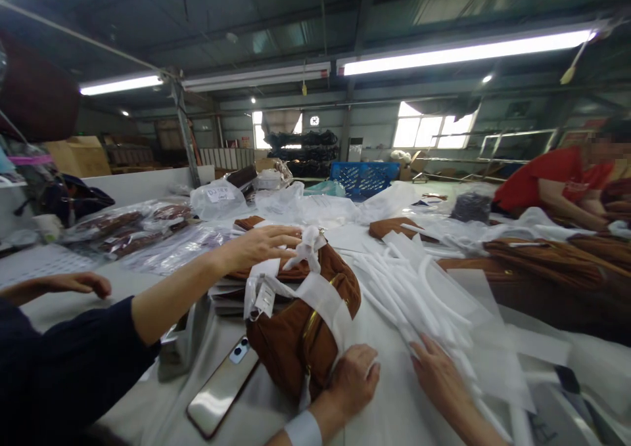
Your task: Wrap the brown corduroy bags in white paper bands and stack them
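"Where was the brown bag (pixel 283 334)?"

"On the table (pixel 389 400) before me, against my left hand (pixel 352 372), whose fingers were curled; I couldn't tell if they gripped. My right hand (pixel 438 370) was at the white strips (pixel 394 288), its grasp unclear too."

"How did you judge the bag's handling?"

"Soft, fairly light, apt to sag; both sides of the body seemed the surest hold."

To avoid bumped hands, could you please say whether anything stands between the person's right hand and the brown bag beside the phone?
Yes, partly: the left hand is between the right hand and the near part of the brown bag, close by the bag.
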A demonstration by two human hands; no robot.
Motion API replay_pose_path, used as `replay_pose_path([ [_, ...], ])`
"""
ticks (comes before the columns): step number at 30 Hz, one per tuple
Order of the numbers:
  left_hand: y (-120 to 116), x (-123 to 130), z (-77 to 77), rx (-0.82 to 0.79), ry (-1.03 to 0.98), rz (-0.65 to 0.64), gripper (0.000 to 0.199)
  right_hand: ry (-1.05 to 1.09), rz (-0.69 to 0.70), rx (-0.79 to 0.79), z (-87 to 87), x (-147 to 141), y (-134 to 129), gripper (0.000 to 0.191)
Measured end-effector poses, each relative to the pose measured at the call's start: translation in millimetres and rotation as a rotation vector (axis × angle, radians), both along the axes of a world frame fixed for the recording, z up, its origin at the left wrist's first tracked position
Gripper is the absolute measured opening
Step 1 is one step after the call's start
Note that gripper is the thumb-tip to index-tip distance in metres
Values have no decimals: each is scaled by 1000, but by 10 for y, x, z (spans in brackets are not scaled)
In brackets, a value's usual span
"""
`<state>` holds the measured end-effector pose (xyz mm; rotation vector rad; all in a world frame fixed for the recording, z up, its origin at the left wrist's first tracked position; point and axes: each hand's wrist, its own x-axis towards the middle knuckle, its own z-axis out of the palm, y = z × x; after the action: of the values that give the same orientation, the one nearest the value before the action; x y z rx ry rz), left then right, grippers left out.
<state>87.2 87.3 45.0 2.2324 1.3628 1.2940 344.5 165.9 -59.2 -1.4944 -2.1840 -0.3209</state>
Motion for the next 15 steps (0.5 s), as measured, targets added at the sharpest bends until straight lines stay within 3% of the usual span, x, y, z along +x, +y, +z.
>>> replay_pose_path([
  [2, -227, 237, -140, 38, -18, -23, 25, 54, 36, 58, 8, -52, -113, 37],
  [4, -347, 167, -15, 149, -81, -34, 29, 108, 49, 111, 16, -70, -276, 38],
  [6, -344, -124, 320, 253, -115, 15, 28, 152, 53, 143, 37, -70, -479, 40],
  [9, -147, -710, 939, 309, -143, 314, 27, 235, 56, 162, 84, -63, -791, 41],
  [12, 76, -1274, 1409, 102, -12, 555, 33, 332, 47, 173, 103, -53, -1050, 43],
  [13, 120, -1432, 1513, -51, 100, 570, 34, 357, 46, 163, 104, -50, -1134, 43],
  [15, 174, -1655, 1650, -141, 157, 554, 35, 399, 35, 113, 116, -51, -1336, 41],
])
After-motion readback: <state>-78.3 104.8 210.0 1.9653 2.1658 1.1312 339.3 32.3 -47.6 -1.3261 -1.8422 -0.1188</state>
